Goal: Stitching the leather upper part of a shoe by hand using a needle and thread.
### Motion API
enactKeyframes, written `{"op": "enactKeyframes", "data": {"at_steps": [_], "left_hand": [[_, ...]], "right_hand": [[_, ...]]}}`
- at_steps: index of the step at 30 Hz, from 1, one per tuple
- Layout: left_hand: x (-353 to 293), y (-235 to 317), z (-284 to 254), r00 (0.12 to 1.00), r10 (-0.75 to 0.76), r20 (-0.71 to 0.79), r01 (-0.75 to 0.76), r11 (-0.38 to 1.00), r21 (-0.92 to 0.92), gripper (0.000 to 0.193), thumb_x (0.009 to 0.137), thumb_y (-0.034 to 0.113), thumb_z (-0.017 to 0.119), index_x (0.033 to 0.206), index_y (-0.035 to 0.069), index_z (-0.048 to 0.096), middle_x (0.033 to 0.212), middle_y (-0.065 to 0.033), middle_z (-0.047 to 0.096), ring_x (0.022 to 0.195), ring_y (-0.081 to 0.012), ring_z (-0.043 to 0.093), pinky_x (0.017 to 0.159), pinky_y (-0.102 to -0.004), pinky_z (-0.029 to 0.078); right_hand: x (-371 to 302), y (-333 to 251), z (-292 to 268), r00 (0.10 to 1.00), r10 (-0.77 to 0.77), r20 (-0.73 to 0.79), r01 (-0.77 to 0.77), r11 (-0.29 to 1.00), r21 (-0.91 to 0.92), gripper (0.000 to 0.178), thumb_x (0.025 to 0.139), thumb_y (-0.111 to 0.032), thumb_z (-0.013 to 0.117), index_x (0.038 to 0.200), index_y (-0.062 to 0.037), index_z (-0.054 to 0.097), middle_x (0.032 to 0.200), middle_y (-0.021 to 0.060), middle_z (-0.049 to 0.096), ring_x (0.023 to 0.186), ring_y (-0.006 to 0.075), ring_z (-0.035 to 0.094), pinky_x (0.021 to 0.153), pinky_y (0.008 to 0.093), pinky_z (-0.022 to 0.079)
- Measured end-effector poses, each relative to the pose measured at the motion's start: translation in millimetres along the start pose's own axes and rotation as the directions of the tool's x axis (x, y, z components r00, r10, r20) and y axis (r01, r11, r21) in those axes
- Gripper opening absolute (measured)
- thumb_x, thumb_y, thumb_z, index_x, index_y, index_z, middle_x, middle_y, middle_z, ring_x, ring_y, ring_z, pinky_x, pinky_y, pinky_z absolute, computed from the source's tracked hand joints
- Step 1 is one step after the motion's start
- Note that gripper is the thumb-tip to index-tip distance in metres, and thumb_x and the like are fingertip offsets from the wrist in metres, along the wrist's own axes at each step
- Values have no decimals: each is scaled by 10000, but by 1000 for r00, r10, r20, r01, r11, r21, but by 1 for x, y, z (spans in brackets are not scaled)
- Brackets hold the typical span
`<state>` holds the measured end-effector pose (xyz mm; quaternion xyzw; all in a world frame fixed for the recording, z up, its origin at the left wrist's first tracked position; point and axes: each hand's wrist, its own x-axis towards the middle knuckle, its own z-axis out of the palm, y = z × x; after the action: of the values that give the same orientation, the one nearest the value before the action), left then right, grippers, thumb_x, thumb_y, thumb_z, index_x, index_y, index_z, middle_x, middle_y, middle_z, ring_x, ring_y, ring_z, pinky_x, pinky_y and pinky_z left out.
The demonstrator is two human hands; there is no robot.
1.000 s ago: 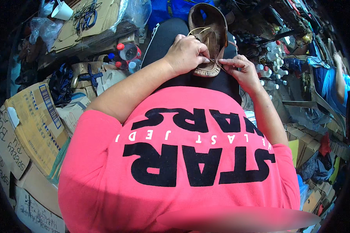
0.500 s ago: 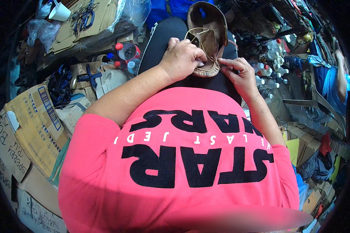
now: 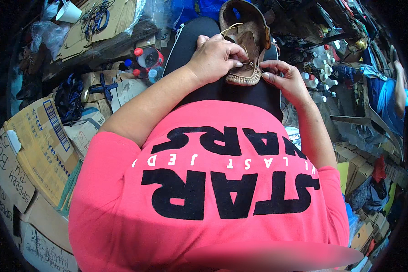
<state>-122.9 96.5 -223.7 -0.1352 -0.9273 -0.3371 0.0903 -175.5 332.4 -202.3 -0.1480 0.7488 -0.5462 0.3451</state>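
The brown shoe (image 3: 250, 41) lies across the lap (image 3: 198, 36), its pleated toe (image 3: 243, 80) near the body and its heel end far. The left hand (image 3: 216, 59) has its fingers pinched on the pale thread (image 3: 232, 27) over the opening. The right hand (image 3: 288, 77) has thumb and forefinger at the right edge of the toe; whether they grip anything there is too small to tell.

For a neat seam, it would be best to pull the thread evenly, matching the tension of both sides so the pleats stay regular. The loose loop on the far side could snag, so keeping it clear of the stitches seems wise.
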Motion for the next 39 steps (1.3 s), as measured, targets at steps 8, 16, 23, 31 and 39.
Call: {"op": "enactKeyframes", "data": {"at_steps": [8,16,23,31,39], "left_hand": [[4,-1,-10,986,163,29,-166,975,148,127,769,181,688,865,258,720,797,54,600,894,-174,525,814,-377,306],[8,3,-16,981,192,17,-192,970,152,95,761,161,690,832,223,706,800,52,622,899,-175,535,803,-385,298],[2,1,-4,997,65,46,-62,996,-66,115,729,173,720,841,187,695,809,39,658,890,-182,557,850,-373,320],[4,7,-2,996,-28,87,27,1000,9,146,730,224,723,867,184,690,803,28,659,896,-184,565,847,-375,321],[14,12,5,980,-114,166,119,993,-22,146,734,277,717,853,195,691,801,4,655,930,-210,559,861,-402,312]], "right_hand": [[2,-3,-6,973,-229,18,215,880,-423,273,796,-5,676,1043,-114,715,770,-6,555,770,83,529,717,222,450],[5,-2,-8,980,-197,21,191,913,-361,265,796,-20,680,1039,-119,720,786,6,568,777,95,540,730,231,455],[3,1,-6,981,-194,1,182,918,-352,249,799,-62,701,1044,-109,718,866,19,629,822,100,557,752,238,461],[3,8,2,988,-113,-106,91,978,-189,221,800,-65,720,1020,-71,713,909,22,646,875,86,566,769,226,468],[14,4,8,995,-31,-100,16,989,-147,144,796,-91,731,919,-24,700,810,14,667,738,83,586,686,232,484]]}}
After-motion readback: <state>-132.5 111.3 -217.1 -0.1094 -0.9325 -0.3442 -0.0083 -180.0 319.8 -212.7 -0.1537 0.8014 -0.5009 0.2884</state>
